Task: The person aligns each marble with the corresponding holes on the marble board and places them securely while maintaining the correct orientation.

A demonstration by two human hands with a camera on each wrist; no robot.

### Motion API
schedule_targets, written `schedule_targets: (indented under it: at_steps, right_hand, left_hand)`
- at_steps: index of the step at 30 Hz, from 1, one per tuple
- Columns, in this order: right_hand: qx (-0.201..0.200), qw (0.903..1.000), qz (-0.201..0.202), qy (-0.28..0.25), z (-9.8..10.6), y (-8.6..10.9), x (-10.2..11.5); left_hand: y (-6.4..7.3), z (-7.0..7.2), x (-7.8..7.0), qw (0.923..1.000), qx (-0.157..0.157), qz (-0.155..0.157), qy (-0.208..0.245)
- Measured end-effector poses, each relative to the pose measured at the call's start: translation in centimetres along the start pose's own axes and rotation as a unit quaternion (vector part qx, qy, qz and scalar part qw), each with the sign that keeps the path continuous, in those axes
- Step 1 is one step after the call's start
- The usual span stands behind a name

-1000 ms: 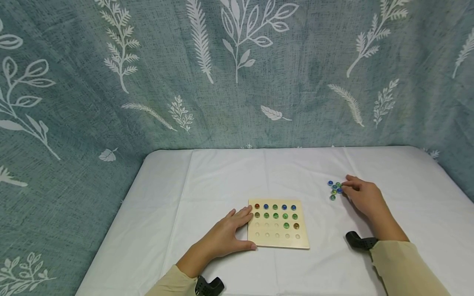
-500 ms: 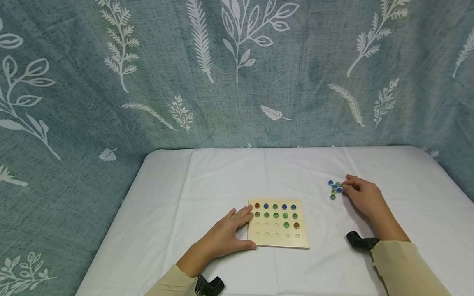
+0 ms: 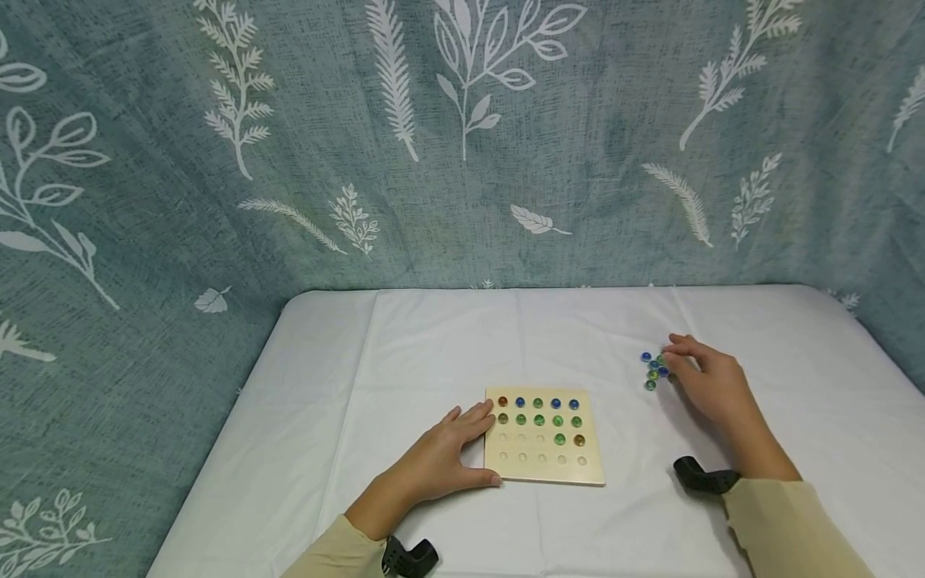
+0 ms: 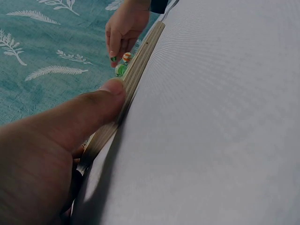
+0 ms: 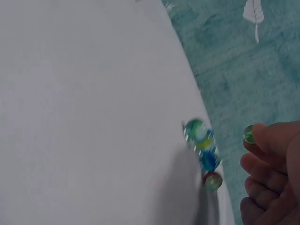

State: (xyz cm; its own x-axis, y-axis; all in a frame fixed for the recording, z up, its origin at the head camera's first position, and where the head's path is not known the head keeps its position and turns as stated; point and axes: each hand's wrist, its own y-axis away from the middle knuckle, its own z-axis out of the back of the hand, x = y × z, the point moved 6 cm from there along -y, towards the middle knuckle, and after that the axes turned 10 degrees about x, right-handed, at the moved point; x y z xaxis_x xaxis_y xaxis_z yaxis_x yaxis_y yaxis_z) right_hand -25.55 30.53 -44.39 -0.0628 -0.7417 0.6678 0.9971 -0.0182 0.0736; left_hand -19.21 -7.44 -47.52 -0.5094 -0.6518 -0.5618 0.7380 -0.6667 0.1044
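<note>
In the head view my left hand (image 3: 441, 457) steadies a pale wooden board (image 3: 541, 474), fingers laid over its left edge and thumb along the near edge. The left wrist view shows the thumb (image 4: 101, 101) against the board's side (image 4: 143, 58). Glass marbles fill the two back rows of the board; a green marble (image 3: 560, 439) and a brown marble (image 3: 579, 441) sit in the third row. My right hand (image 3: 708, 381) is raised just over loose marbles (image 3: 654, 374) on the cloth. Between its thumb and finger it pinches a clear green marble (image 5: 249, 134).
A white cloth (image 3: 405, 345) covers the table. Behind it hangs a blue-green leaf-print curtain (image 3: 448, 217). Hollows without marbles take up the board's front row and the left of its third row. Black devices (image 3: 704, 475) are strapped at both wrists.
My right hand has lifted slightly up and back from the loose marbles, pinching one. My left hand and the board keep their place.
</note>
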Motion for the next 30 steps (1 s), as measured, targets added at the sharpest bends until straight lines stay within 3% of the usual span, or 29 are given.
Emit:
schedule_targets:
  at_steps: [6,14,21,30]
  right_hand:
    - [0.014,0.9986,0.041,-0.032,-0.8,1.1,3.3]
    - [0.035,0.9929,0.1,-0.053,-3.6,2.8,7.8]
    - [0.061,0.9809,0.183,-0.025,-6.2,4.3,10.9]
    - [0.111,0.9626,0.247,0.011,-8.8,5.6,12.9]
  left_hand:
    - [0.0,-0.1,0.1,1.0,0.0,0.001,0.001]
    - [0.1,-0.1,0.1,0.9999,0.003,0.007,0.009]
    - [0.0,-0.1,0.0,1.0,0.002,0.005,0.004]
    - [0.1,0.1,-0.1,1.0,0.002,0.0,-0.005]
